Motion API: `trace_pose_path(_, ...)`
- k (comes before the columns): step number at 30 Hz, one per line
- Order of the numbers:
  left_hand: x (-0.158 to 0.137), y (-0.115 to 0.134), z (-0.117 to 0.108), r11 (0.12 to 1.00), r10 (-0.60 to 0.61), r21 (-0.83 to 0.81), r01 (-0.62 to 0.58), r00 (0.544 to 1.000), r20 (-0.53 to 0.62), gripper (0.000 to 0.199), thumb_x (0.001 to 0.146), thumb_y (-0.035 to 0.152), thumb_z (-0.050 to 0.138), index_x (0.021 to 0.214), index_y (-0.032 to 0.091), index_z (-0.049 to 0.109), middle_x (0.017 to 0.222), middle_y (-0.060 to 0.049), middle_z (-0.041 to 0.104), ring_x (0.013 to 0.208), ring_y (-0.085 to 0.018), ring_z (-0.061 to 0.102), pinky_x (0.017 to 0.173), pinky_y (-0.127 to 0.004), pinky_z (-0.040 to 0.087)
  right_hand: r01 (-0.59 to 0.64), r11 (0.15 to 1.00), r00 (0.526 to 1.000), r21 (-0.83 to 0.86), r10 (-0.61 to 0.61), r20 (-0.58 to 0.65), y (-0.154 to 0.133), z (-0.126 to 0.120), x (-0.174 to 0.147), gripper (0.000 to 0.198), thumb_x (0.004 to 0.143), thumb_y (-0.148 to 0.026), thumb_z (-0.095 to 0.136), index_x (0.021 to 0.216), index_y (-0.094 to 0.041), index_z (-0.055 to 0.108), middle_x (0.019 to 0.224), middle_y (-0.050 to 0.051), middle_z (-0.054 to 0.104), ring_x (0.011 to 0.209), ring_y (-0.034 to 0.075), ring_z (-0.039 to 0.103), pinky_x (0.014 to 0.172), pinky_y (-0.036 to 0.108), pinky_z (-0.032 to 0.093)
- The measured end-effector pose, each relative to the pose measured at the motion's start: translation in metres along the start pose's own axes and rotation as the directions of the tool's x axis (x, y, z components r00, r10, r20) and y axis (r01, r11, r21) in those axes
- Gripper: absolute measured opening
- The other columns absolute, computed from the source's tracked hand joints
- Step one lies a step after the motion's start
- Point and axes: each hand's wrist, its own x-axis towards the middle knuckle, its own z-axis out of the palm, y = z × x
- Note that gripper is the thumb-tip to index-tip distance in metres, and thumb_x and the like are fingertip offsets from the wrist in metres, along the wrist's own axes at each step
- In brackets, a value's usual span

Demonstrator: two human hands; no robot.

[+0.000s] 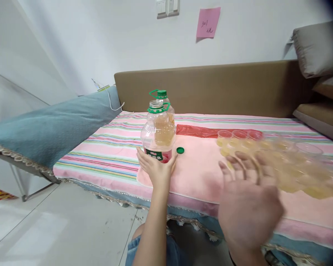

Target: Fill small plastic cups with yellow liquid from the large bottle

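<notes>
A large clear plastic bottle with a green neck ring stands upright and uncapped. My left hand is wrapped round its lower part, over the green and red label. Directly behind is a second bottle, topped by a green cap and partly hidden by the first. A loose green cap lies on the cloth just to the right. My right hand, smeared by motion, is raised with fingers spread and nothing in it. Beyond its fingers are many clear plastic cups of pale yellow liquid, partly covered by the hand.
Pink cloth lies over a striped sheet on the sofa. A flat red plastic wrapper stretches behind the cups. At left is a blue covered armrest; a brown backrest runs behind. Cushions are stacked at right.
</notes>
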Motion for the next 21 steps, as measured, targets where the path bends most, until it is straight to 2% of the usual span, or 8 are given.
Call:
trace_pose_path(1, 0.003, -0.003, 0.004, 1.0, -0.026, -0.011, 0.027, 0.999, 0.038, 0.132, 0.05, 0.048, 0.09, 0.148, 0.017, 0.007, 0.155, -0.028, 0.018, 0.148, -0.045, 0.013, 0.119, -0.062, 0.014, 0.003, 0.996, 1.0, 0.088, -0.003, 0.003, 0.01, 0.006, -0.001, 0.044, 0.093, -0.048, 0.053, 0.129, -0.024, 0.049, 0.124, 0.012, 0.052, 0.122, 0.032, 0.051, 0.103, 0.056, 0.041)
trace_pose_path(2, 0.005, -0.004, 0.007, 0.999, -0.038, -0.017, 0.039, 0.997, 0.061, 0.135, 0.048, 0.048, 0.091, 0.149, 0.016, 0.006, 0.155, -0.029, 0.018, 0.148, -0.046, 0.014, 0.119, -0.061, 0.015, -0.019, 0.994, 1.0, 0.107, 0.018, 0.015, 0.024, 0.009, -0.003, 0.042, 0.092, -0.045, 0.057, 0.126, -0.023, 0.049, 0.121, 0.011, 0.053, 0.12, 0.03, 0.052, 0.104, 0.054, 0.04)
trace_pose_path(6, 0.008, -0.004, 0.013, 0.999, -0.04, 0.016, 0.039, 0.998, 0.053, 0.127, 0.052, 0.044, 0.09, 0.147, 0.013, 0.011, 0.151, -0.03, 0.025, 0.146, -0.045, 0.021, 0.118, -0.059, 0.021, -0.179, 0.984, 0.979, -0.017, 0.18, 0.099, 0.088, 0.006, -0.016, 0.05, 0.09, -0.048, 0.062, 0.128, -0.02, 0.047, 0.125, 0.012, 0.052, 0.118, 0.028, 0.051, 0.103, 0.051, 0.04)
trace_pose_path(9, 0.009, -0.004, 0.011, 1.0, -0.026, -0.006, 0.026, 0.999, 0.02, 0.116, 0.055, 0.039, 0.089, 0.144, 0.016, 0.019, 0.147, -0.026, 0.032, 0.144, -0.042, 0.027, 0.117, -0.057, 0.025, -0.276, 0.958, 0.949, -0.076, 0.284, 0.137, 0.116, -0.001, -0.027, 0.057, 0.088, -0.055, 0.062, 0.128, -0.018, 0.045, 0.127, 0.014, 0.051, 0.118, 0.029, 0.051, 0.102, 0.051, 0.041)
trace_pose_path(13, 0.013, -0.005, 0.003, 0.997, -0.03, -0.074, 0.029, 1.0, -0.006, 0.11, 0.05, 0.035, 0.091, 0.14, 0.02, 0.028, 0.143, -0.019, 0.039, 0.141, -0.038, 0.035, 0.117, -0.053, 0.029, -0.324, 0.942, 0.932, -0.09, 0.334, 0.142, 0.125, -0.007, -0.033, 0.06, 0.085, -0.058, 0.064, 0.127, -0.019, 0.046, 0.13, 0.015, 0.05, 0.119, 0.03, 0.051, 0.103, 0.051, 0.042)
trace_pose_path(15, 0.014, -0.006, -0.003, 0.989, -0.053, -0.138, 0.055, 0.998, 0.021, 0.11, 0.049, 0.035, 0.091, 0.139, 0.021, 0.03, 0.141, -0.017, 0.042, 0.137, -0.035, 0.041, 0.116, -0.05, 0.033, -0.339, 0.937, 0.925, -0.08, 0.348, 0.151, 0.127, -0.011, -0.033, 0.061, 0.084, -0.055, 0.066, 0.128, -0.019, 0.046, 0.132, 0.015, 0.051, 0.122, 0.029, 0.051, 0.103, 0.049, 0.043)
trace_pose_path(18, 0.013, -0.005, -0.01, 0.936, -0.103, -0.319, 0.147, 0.983, 0.15, 0.103, 0.053, 0.04, 0.089, 0.136, 0.024, 0.031, 0.136, -0.015, 0.05, 0.126, -0.029, 0.054, 0.106, -0.045, 0.045, -0.379, 0.923, 0.907, -0.066, 0.385, 0.17, 0.129, -0.018, -0.029, 0.067, 0.081, -0.051, 0.072, 0.133, -0.02, 0.045, 0.139, 0.015, 0.049, 0.129, 0.029, 0.048, 0.106, 0.046, 0.044)
trace_pose_path(21, 0.009, -0.002, -0.013, 0.839, -0.139, -0.471, 0.272, 0.944, 0.298, 0.091, 0.053, 0.044, 0.088, 0.128, 0.023, 0.039, 0.127, -0.013, 0.057, 0.113, -0.026, 0.063, 0.096, -0.04, 0.052, -0.432, 0.902, 0.883, -0.003, 0.424, 0.203, 0.122, -0.026, -0.024, 0.079, 0.079, -0.048, 0.075, 0.144, -0.022, 0.038, 0.147, 0.014, 0.043, 0.135, 0.029, 0.043, 0.111, 0.047, 0.039)
